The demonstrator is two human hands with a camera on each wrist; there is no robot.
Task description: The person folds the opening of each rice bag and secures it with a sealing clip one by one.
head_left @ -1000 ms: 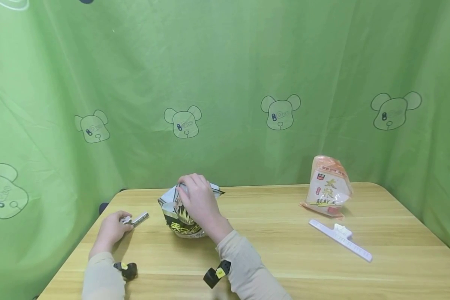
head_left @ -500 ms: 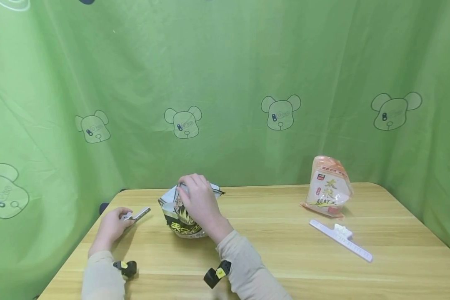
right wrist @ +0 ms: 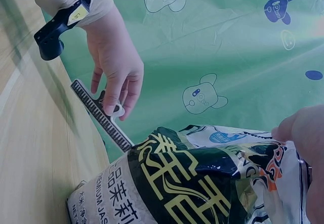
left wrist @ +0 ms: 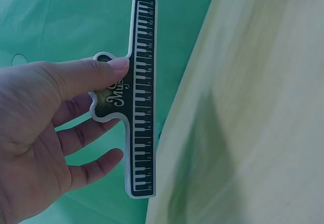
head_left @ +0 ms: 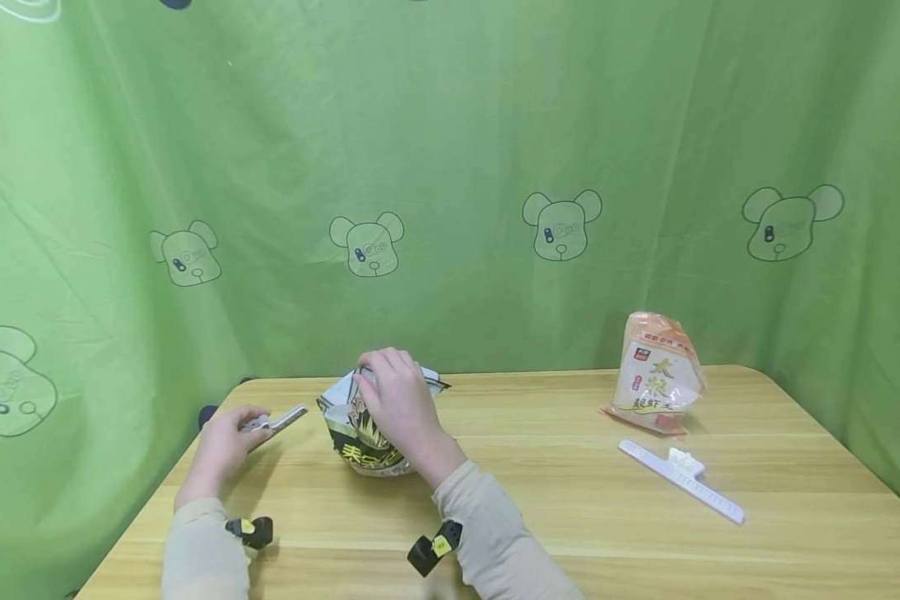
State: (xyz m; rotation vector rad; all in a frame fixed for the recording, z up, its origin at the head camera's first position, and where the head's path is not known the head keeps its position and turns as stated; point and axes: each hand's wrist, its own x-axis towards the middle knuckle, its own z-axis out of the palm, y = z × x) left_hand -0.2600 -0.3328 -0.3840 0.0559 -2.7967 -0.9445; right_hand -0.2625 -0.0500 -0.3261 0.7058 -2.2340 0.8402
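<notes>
My left hand (head_left: 225,446) pinches a black-and-white bag clip (left wrist: 142,102) by its handle, thumb on the near side. Piano keys and ruler numbers run along the clip's long bar. The left wrist view shows the other fingers spread behind it, and the clip is held off the table. To its right stands a black, white and yellow rice bag (right wrist: 177,183), its top gathered and folded. Over that top my right hand (head_left: 401,404) grips the plastic; its fingertips are partly hidden in the head view. A gap separates the clip from the bag in the head view.
A second bag (head_left: 656,379), orange and clear with white contents, stands at the back right of the wooden table (head_left: 540,500). In front of it lies a white ruler-like clip (head_left: 682,479). A green curtain (head_left: 465,167) hangs behind the table.
My left hand has raised the clip slightly and brought it a little right, nearer the rice bag. The right hand and the bag have stayed where they were.
</notes>
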